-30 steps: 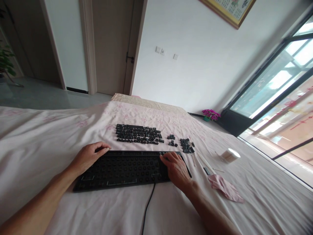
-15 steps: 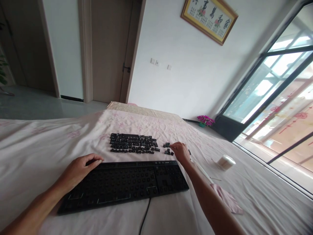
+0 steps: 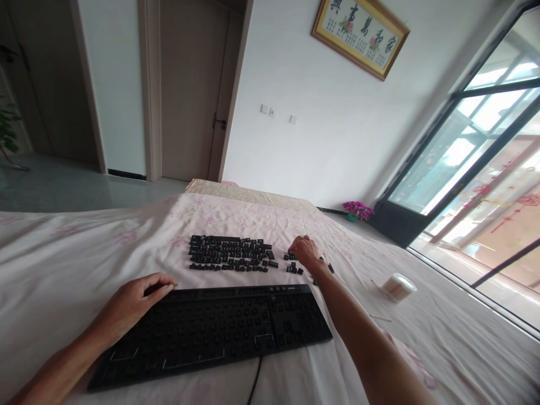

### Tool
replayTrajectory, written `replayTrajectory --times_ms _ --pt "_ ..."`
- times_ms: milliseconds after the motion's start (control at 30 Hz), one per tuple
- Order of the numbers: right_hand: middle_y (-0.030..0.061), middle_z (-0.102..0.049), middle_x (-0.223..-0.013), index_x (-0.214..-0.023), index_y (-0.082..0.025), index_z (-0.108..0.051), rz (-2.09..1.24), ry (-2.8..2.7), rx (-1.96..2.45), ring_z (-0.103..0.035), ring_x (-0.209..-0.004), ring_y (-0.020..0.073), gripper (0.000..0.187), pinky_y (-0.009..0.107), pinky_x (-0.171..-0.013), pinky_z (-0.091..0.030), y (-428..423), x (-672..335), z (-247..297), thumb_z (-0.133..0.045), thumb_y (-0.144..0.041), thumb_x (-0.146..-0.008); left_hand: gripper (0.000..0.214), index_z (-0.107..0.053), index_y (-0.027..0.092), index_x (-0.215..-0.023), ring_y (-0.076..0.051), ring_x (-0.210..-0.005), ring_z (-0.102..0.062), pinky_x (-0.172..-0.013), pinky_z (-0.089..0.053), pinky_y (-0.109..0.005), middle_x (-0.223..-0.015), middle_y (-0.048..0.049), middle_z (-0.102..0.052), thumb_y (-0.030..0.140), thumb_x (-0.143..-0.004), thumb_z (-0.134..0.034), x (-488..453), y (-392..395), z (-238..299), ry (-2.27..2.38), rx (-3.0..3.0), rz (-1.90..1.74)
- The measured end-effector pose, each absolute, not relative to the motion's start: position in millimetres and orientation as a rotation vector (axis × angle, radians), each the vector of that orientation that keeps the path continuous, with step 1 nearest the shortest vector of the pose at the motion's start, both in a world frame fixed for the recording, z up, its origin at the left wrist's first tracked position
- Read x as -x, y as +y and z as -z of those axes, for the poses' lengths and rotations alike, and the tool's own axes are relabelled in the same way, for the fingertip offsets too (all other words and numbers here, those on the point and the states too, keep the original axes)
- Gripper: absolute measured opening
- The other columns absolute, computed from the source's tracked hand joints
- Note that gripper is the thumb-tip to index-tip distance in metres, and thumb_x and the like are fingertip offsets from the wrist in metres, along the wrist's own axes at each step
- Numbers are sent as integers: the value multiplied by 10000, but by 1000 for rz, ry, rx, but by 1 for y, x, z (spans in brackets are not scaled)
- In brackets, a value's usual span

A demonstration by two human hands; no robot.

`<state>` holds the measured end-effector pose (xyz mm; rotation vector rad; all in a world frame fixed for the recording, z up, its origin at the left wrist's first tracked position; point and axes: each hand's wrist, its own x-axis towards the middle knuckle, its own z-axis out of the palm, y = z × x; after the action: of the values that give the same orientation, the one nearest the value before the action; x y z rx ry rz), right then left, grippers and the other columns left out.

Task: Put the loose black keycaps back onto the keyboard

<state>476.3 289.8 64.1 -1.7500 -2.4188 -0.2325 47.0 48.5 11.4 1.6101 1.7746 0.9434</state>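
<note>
A black keyboard point(image 3: 219, 329) with its keycaps removed lies on a bed with a pink-flowered sheet point(image 3: 63, 270). My left hand point(image 3: 130, 304) rests on the keyboard's far left corner, fingers curled over the edge. Beyond the keyboard a large block of loose black keycaps point(image 3: 230, 253) is laid out in rows. To its right sits a small cluster of keycaps point(image 3: 293, 264), and my right hand point(image 3: 306, 252) reaches over it, fingertips down on the caps. Whether a cap is pinched in those fingers is hidden.
A round white container point(image 3: 399, 287) stands on the sheet at the right. A pink cloth point(image 3: 411, 357) lies partly behind my right forearm. The keyboard's cable point(image 3: 255, 379) runs toward me. A window wall, a potted flower point(image 3: 356, 211) and doors lie beyond the bed.
My right hand left the keyboard's right end and reached forward to the small keycap cluster, then shifted slightly farther. My left hand stayed on the keyboard. The view tilted upward.
</note>
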Motion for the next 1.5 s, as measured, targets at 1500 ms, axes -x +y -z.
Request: replayTrajectory --times_ms 1500 --pt "24 -708 -980 -988 -297 -750 92 -2472 1117 -548 -944 218 169 365 -841 -432 106 -455 -69 -597 -304 -915 391 -725 227 -934 -227 -890 -675 -801 -499 -269 -949 -18 -747 544 -802 -538 -51 42 -22 1809 -1631 -993"
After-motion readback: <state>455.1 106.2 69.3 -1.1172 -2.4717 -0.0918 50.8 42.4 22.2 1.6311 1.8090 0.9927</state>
